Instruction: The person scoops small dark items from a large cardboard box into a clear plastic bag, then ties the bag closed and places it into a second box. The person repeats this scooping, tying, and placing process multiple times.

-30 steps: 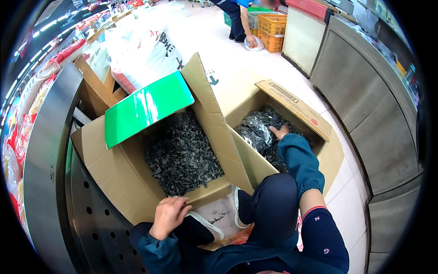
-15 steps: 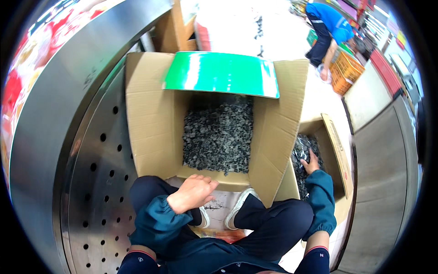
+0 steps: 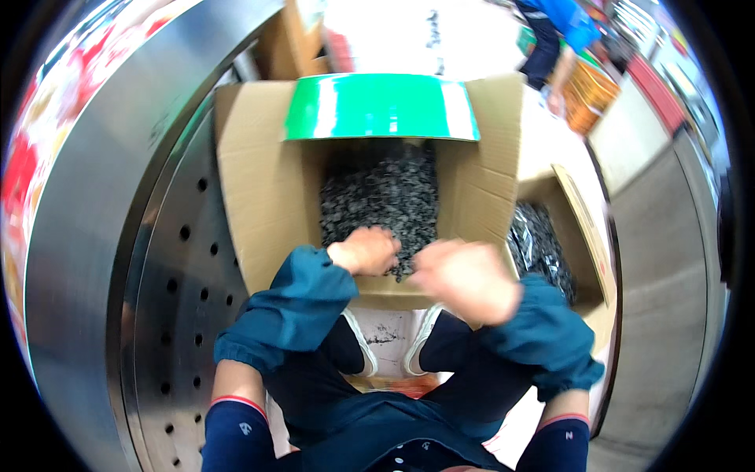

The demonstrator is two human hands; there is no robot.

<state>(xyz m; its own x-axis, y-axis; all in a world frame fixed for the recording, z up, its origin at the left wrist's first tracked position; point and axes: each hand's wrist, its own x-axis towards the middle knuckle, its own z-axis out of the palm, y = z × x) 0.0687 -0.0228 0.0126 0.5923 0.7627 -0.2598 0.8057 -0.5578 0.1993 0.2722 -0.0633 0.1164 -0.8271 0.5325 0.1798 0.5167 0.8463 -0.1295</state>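
Note:
In front of me stands a large open cardboard box [image 3: 267, 189] holding many small dark grey-black flakes [image 3: 381, 193]. Over its near edge my left hand [image 3: 366, 250] reaches in, fingers curled down at the flakes; whatever they hold is hidden. My right hand [image 3: 468, 279] is smeared by motion above the box's near right corner, so its fingers cannot be read. A smaller open carton [image 3: 582, 228] to the right contains a clear plastic bag [image 3: 543, 248] of similar dark pieces, and neither hand touches it.
A green glossy flap [image 3: 381, 106] leans over the box's far side. Perforated metal panelling [image 3: 177, 315] closes in the left; a grey metal panel [image 3: 661, 299] stands at the right. At far right a person in blue [image 3: 558, 31] bends by an orange crate [image 3: 590, 94].
My right hand has left the smaller carton and swung left to the large box. My left hand has moved forward over the near edge toward the flakes. The view has shifted slightly.

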